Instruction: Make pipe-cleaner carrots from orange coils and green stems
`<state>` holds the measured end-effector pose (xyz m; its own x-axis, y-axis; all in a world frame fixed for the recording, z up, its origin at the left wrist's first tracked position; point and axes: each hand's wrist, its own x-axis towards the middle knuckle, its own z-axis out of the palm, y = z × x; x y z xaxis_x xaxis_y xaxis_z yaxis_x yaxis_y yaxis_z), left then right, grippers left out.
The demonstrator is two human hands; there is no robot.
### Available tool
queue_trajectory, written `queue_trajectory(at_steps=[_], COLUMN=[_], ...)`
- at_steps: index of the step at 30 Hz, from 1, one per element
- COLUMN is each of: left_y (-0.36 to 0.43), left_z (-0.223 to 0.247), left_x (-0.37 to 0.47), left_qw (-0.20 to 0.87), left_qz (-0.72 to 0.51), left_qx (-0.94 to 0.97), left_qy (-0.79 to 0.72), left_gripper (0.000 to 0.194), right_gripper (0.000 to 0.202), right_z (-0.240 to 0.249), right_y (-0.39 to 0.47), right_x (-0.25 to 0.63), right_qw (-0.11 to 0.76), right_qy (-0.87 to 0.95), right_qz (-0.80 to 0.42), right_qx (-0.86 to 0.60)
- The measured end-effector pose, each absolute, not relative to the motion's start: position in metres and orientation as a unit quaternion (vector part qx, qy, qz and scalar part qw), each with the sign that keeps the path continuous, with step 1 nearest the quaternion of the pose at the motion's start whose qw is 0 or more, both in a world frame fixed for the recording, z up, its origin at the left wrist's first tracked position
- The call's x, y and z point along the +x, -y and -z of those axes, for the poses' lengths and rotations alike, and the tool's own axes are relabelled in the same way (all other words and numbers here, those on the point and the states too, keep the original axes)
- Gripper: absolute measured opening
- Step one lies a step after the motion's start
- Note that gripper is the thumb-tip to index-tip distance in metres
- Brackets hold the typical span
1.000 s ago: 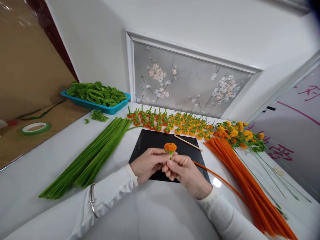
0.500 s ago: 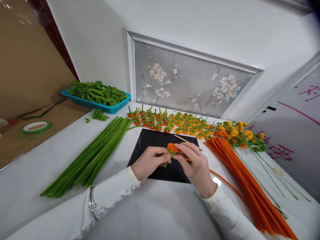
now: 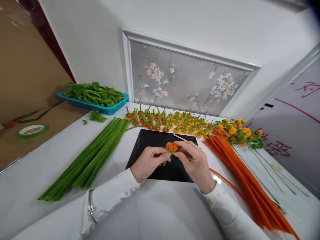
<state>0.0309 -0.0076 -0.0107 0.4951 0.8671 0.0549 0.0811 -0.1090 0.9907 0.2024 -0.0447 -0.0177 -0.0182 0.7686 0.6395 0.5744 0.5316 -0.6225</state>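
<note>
Thumb and forefinger of my left hand pinch one orange flower over one black mat; my right hand, loosely curled, grips its edge. Around them I count one pale stick, one blue tray and one tape roll.

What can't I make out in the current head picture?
Head view: part of the pale stick, behind the right hand.
Head view: part of the orange flower's green stem, behind the left hand.
Head view: count of green pieces in the blue tray, which overlap.
Head view: rest of the pink-marked board, past the right edge.
</note>
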Motion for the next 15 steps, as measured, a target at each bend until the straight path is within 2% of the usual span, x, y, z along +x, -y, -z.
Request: queue_trajectory(at_steps=[5,11,15], left_y=[0.004,0.003,0.003], left_z=[0.013,0.013,0.014], left_x=[0.03,0.029,0.029], left_qw=[0.556,0.547,0.529], left_qz=[-0.375,-0.42,-0.441], left_qx=[0.633,0.614,0.614], left_qy=[-0.387,-0.384,-0.386], left_gripper=[0.03,0.024,0.016], right_gripper=[0.038,0.027,0.022], right_z=[0.027,0.04,0.03], right_y=[0.041,0.04,0.049], right_x=[0.209,0.202,0.191], right_qw=[0.52,0.52,0.527], right_qy=[0.688,0.658,0.664], right_qz=[-0.145,-0.223,-0.207], right_qx=[-0.485,-0.496,-0.488])
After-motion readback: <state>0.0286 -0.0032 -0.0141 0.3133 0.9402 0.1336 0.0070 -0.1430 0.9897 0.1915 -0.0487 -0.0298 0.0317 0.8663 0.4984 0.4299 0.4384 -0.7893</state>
